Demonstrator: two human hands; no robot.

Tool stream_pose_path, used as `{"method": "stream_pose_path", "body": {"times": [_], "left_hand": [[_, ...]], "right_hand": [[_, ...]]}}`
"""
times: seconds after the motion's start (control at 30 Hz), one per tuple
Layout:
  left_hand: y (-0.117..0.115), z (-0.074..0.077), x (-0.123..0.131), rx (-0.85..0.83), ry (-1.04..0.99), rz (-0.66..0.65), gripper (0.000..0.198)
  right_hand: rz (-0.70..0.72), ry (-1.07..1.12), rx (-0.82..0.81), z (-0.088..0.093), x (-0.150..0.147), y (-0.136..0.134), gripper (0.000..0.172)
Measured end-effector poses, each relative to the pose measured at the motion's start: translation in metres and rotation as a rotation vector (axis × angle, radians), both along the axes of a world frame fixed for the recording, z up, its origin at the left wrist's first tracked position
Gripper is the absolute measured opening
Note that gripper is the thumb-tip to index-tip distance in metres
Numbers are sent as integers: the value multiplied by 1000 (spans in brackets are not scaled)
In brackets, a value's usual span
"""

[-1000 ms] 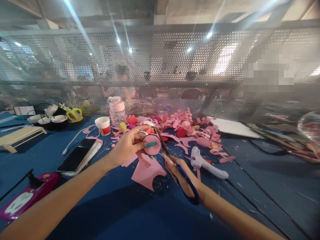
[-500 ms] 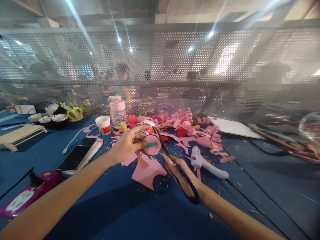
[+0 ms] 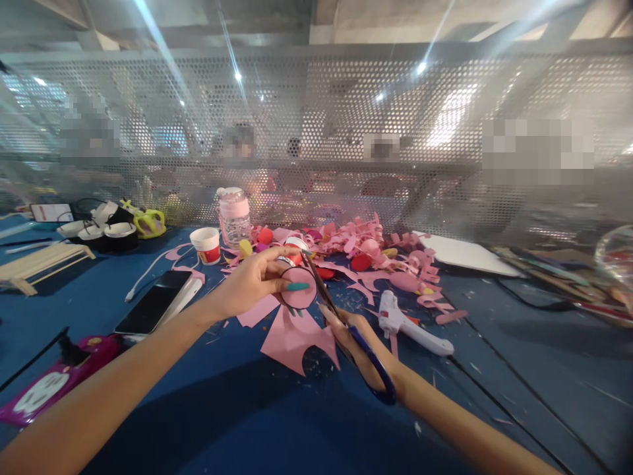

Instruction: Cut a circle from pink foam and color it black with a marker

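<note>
Between thumb and fingers, my left hand (image 3: 260, 280) pinches a round pink disc (image 3: 301, 295) with a dark rim; whether it is felt or paper I cannot tell. My right hand (image 3: 363, 343) is wrapped round the dark blue handles of a pair of scissors (image 3: 370, 363). The scissors' blades point up and left, close along the disc's right edge. Under the disc lies a pink sheet (image 3: 294, 340) with curved cut-outs. Behind my hands spreads a heap of pink scraps (image 3: 353, 237), with red and yellow round pieces among them.
A white glue gun (image 3: 410, 326) with its cable lies right of my right hand. Left are a phone (image 3: 153, 300), a paper cup (image 3: 205, 245), a purple power strip (image 3: 59, 382) and a small wooden rack (image 3: 42, 266). A pink-lidded bottle (image 3: 234, 214) stands before the perforated screen (image 3: 316, 132).
The disc and my left hand have shifted very slightly left. A pink flap now shows further right beneath the scissors. My right hand keeps about the same place.
</note>
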State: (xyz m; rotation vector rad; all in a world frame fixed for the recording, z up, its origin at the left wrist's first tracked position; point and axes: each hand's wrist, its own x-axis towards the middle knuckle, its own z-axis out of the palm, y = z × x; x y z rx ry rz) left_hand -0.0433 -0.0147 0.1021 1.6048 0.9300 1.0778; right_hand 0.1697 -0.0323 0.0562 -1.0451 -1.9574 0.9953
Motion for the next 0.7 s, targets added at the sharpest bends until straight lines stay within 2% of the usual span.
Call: {"method": "stream_pose_path", "body": {"times": [0.17, 0.33, 0.57, 0.7], "left_hand": [[0, 1, 1, 4, 21, 1, 55], [-1, 1, -1, 11, 51, -2, 55], [1, -2, -5, 19, 95, -29, 56], [-1, 1, -5, -21, 92, -60, 59]], "right_hand": [[14, -41, 43, 1, 1, 0, 48], [83, -16, 0, -3, 2, 1, 46], [25, -43, 20, 6, 0, -4, 55], [59, -83, 54, 8, 0, -2, 51]]}}
